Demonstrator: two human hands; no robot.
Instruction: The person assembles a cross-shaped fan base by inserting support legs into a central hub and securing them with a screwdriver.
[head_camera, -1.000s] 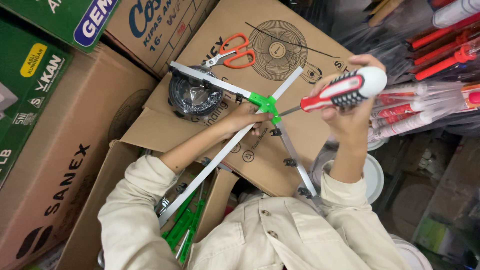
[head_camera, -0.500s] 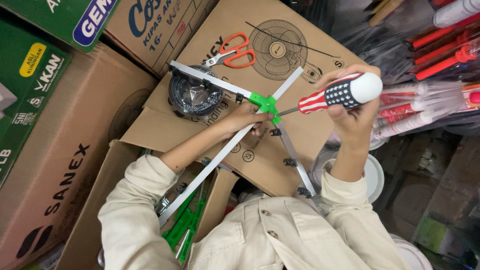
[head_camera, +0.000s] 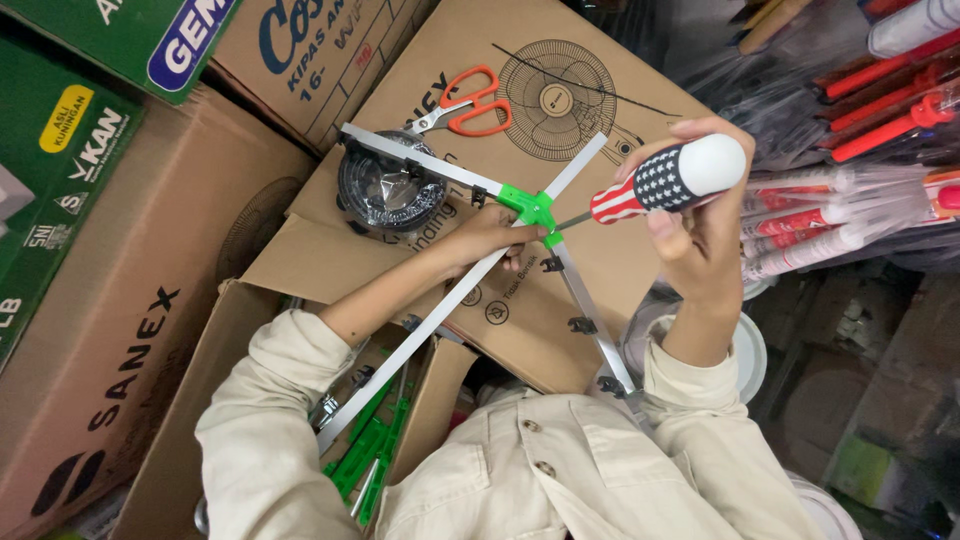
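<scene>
On the fan carton (head_camera: 600, 270), near its middle, lies a cross of flat metal bars (head_camera: 440, 305) joined by a green hub (head_camera: 530, 207). The left hand (head_camera: 490, 240) is pressed down over the bars just below the hub, fingers curled on the metal, it seems to keep the frame from turning. The right hand (head_camera: 700, 225) is wrapped tight round the handle of a screwdriver (head_camera: 660, 180), held low and slanted so its tip meets the hub from the right edge's side. Orange scissors (head_camera: 470, 105) lie near the carton's top edge, well apart from the hands, beside a black round part (head_camera: 385, 190) under one bar. Spare green pieces (head_camera: 365, 455) sit in an open box (head_camera: 200, 440) by the left elbow.
</scene>
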